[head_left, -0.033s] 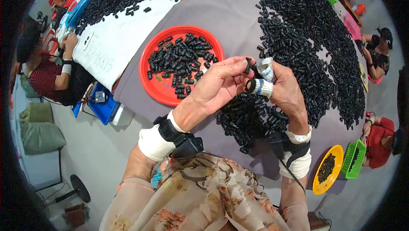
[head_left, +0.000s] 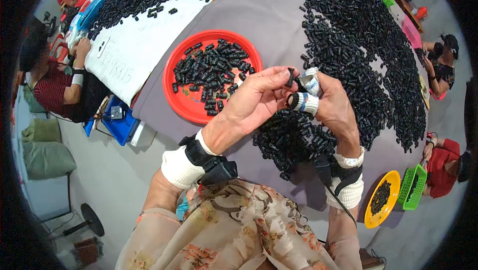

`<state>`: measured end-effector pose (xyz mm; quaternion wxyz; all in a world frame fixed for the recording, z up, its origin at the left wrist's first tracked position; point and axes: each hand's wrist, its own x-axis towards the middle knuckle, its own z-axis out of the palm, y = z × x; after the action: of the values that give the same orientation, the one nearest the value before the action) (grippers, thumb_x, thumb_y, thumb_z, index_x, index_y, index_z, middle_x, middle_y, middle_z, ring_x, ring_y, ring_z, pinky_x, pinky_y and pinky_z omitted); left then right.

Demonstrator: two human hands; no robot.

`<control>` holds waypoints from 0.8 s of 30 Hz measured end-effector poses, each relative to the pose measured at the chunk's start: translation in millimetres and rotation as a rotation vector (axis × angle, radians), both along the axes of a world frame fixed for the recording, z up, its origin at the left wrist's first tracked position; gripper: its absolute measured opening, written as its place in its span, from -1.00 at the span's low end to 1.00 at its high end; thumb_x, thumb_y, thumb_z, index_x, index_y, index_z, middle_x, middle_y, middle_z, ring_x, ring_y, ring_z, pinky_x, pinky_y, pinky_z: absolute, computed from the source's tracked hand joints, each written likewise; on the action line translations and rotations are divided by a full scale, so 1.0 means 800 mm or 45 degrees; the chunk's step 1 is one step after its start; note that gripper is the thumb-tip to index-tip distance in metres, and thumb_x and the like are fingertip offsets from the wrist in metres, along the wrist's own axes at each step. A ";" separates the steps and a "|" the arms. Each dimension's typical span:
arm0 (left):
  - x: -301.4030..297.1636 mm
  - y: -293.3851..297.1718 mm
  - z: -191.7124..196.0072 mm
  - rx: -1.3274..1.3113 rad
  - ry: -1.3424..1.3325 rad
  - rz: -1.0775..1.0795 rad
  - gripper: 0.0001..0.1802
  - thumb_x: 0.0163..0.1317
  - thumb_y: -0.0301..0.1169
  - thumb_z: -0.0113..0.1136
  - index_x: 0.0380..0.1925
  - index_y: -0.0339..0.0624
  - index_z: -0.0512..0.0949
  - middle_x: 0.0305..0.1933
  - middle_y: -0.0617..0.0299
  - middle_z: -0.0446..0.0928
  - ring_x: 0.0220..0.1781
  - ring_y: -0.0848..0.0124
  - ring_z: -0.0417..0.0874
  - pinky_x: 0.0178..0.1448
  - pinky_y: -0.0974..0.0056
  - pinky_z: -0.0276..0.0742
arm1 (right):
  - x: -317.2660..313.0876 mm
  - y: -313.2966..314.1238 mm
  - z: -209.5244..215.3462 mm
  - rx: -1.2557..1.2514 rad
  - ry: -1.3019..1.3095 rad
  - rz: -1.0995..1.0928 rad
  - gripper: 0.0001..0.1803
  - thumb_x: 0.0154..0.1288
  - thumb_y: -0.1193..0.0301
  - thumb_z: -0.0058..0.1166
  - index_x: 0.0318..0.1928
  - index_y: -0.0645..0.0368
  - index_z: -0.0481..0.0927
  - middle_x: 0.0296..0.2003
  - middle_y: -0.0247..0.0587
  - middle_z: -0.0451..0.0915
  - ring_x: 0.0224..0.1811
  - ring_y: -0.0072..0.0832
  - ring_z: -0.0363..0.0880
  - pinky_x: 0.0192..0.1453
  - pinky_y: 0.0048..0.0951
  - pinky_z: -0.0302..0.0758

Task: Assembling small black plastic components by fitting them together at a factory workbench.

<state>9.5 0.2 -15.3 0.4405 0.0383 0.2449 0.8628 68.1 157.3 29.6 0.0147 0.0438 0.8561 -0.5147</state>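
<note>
My left hand (head_left: pixel 251 98) pinches a small black plastic part (head_left: pixel 291 76) upright between thumb and fingertips. Close beside it, my right hand (head_left: pixel 336 105) has its fingers bent inward, with white knitted covers (head_left: pixel 304 103) on the fingers. Something dark shows at its fingertips, too small to tell. Both hands are above the table, between a red round tray (head_left: pixel 169 83) of short black cylindrical parts (head_left: pixel 211 68) and a large heap of similar black parts (head_left: pixel 343 46). A nearer cluster (head_left: pixel 286 143) of them lies just below my hands.
A yellow plate (head_left: pixel 393 185) with small dark pieces and a green basket (head_left: pixel 406 200) are at the right. More black parts (head_left: pixel 144 1) cover a white cloth at the far left. A person (head_left: pixel 55 85) sits at the left; another in red (head_left: pixel 445 168) is at the right.
</note>
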 end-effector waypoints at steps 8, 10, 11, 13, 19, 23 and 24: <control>-0.001 -0.008 0.007 0.036 -0.014 0.033 -0.77 0.23 -0.36 0.03 -0.19 -0.28 0.47 -0.28 0.25 0.52 -0.24 0.51 0.52 -0.11 0.39 0.46 | -0.012 -0.014 0.023 0.126 -0.049 0.054 -0.63 -0.09 0.24 0.30 -0.51 0.24 0.42 -0.65 -0.43 0.38 -0.59 -0.66 0.23 -0.50 -0.53 0.25; -0.006 -0.010 0.005 0.056 0.003 0.033 -0.73 0.23 -0.36 0.02 -0.15 -0.31 0.46 -0.25 0.22 0.52 -0.19 0.46 0.52 -0.05 0.34 0.46 | -0.018 -0.016 0.022 0.187 -0.046 0.082 -0.63 -0.09 0.24 0.30 -0.51 0.24 0.43 -0.65 -0.43 0.39 -0.58 -0.66 0.24 -0.50 -0.53 0.25; -0.008 -0.009 0.006 0.056 0.008 0.043 -0.72 0.23 -0.37 0.01 -0.13 -0.32 0.45 -0.23 0.21 0.52 -0.19 0.47 0.53 -0.04 0.34 0.47 | -0.021 -0.017 0.021 0.148 -0.034 0.092 -0.64 -0.10 0.24 0.30 -0.52 0.24 0.43 -0.65 -0.43 0.39 -0.58 -0.67 0.25 -0.50 -0.52 0.25; -0.007 -0.009 0.007 0.057 0.004 0.046 -0.72 0.24 -0.37 0.01 -0.12 -0.32 0.45 -0.21 0.21 0.51 -0.20 0.47 0.53 -0.04 0.33 0.47 | -0.022 -0.018 0.022 0.110 -0.032 0.096 -0.64 -0.10 0.24 0.30 -0.52 0.23 0.43 -0.65 -0.43 0.39 -0.58 -0.67 0.26 -0.50 -0.52 0.25; -0.009 -0.011 0.006 0.138 0.006 0.009 -0.69 0.25 -0.38 -0.02 -0.06 -0.32 0.41 -0.23 0.23 0.50 -0.21 0.47 0.53 -0.03 0.33 0.46 | -0.026 -0.018 0.028 0.130 -0.089 0.105 -0.63 -0.14 0.23 0.31 -0.52 0.24 0.44 -0.65 -0.43 0.39 -0.57 -0.67 0.27 -0.49 -0.53 0.26; -0.008 -0.009 0.004 0.168 0.018 -0.029 -0.70 0.25 -0.37 -0.02 -0.05 -0.29 0.39 -0.25 0.25 0.50 -0.22 0.48 0.53 -0.05 0.35 0.46 | -0.026 -0.013 0.025 0.152 -0.055 0.120 -0.64 -0.13 0.24 0.28 -0.52 0.26 0.45 -0.66 -0.39 0.41 -0.57 -0.66 0.28 -0.48 -0.51 0.28; -0.008 -0.008 0.003 0.175 0.022 -0.035 -0.70 0.25 -0.37 -0.02 -0.06 -0.28 0.39 -0.25 0.26 0.50 -0.22 0.48 0.53 -0.05 0.35 0.46 | -0.026 -0.012 0.026 0.173 -0.052 0.127 -0.65 -0.12 0.24 0.26 -0.51 0.27 0.45 -0.67 -0.36 0.42 -0.58 -0.66 0.29 -0.47 -0.50 0.29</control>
<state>3.1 -6.4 -12.6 0.4464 0.0793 0.1883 0.8712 47.2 147.4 50.5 0.0547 0.0124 0.8897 -0.4532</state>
